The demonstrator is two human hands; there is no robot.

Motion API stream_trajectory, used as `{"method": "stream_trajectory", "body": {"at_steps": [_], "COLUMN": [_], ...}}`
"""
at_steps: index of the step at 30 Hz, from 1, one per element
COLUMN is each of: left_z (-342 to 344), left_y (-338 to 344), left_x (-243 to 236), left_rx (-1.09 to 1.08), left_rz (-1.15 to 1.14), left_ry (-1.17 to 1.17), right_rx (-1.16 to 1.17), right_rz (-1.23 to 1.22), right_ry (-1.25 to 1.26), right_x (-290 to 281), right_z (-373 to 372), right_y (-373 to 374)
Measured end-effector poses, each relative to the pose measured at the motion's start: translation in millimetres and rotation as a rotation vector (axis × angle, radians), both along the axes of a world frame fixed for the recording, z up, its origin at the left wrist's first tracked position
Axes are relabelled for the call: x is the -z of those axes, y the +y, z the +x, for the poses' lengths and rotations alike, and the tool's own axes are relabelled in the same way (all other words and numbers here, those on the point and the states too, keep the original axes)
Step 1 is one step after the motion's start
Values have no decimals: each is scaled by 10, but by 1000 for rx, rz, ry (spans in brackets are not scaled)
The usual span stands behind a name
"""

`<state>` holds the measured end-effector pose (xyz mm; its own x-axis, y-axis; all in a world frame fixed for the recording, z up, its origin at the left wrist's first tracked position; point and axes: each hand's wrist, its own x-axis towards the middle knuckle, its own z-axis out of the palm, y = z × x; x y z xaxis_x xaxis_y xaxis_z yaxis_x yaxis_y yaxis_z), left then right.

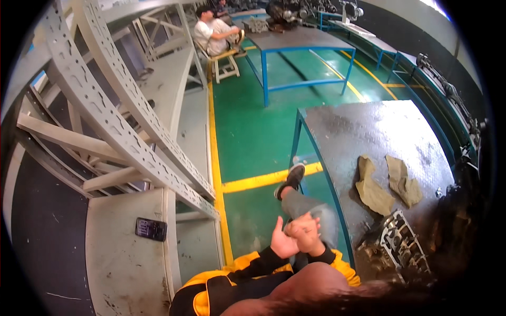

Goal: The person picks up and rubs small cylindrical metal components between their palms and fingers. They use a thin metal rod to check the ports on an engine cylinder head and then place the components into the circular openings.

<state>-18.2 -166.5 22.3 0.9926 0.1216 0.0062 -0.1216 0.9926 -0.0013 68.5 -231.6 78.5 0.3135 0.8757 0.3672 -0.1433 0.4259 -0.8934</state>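
Note:
My left hand [283, 240] and my right hand [307, 233] are clasped together above my lap. The left thumb points up, and the fingers of both hands are closed against each other. No object shows between them, though the inside of the clasp is hidden. Black and yellow sleeves cover my forearms. Just right of the hands stands a blue-framed metal table [363, 142]. On it lie two tan work gloves [373, 189] and, at the near right, a metal engine part [403, 242] with open bays. Neither hand touches these.
Grey perforated shelving [100, 100] rises on the left, with a black phone [151, 229] on its low shelf. My shoe [291, 180] rests by the table leg. Farther off, a seated person [216, 34] is beside another blue-framed table [305, 41] bearing engine parts.

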Motion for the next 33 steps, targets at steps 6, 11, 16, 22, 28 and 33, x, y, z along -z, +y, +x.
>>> {"method": "stream_trajectory", "body": {"at_steps": [6, 11, 16, 22, 28, 33], "left_z": [-50, -163, -149, -209, -260, -70], "left_y": [-119, 187, 796, 1375, 1292, 821], "left_x": [367, 225, -495, -1039, -1758, -745], "left_rx": [22, 56, -291, -31, 159, 187], "left_rz": [-17, 28, -53, 520, 986, 1215], "left_ry": [36, -197, -201, -805, -1434, -538], "right_rx": [137, 174, -97, 65, 245, 42], "right_rz": [-526, -220, 291, 209, 554, 70], "right_ry": [112, 843, 1195, 955, 847, -151], "right_x": [648, 224, -408, -722, -1498, -826], "right_z": [98, 581, 1045, 1130, 720, 501], "right_y": [68, 19, -24, -60, -470, -411]}}
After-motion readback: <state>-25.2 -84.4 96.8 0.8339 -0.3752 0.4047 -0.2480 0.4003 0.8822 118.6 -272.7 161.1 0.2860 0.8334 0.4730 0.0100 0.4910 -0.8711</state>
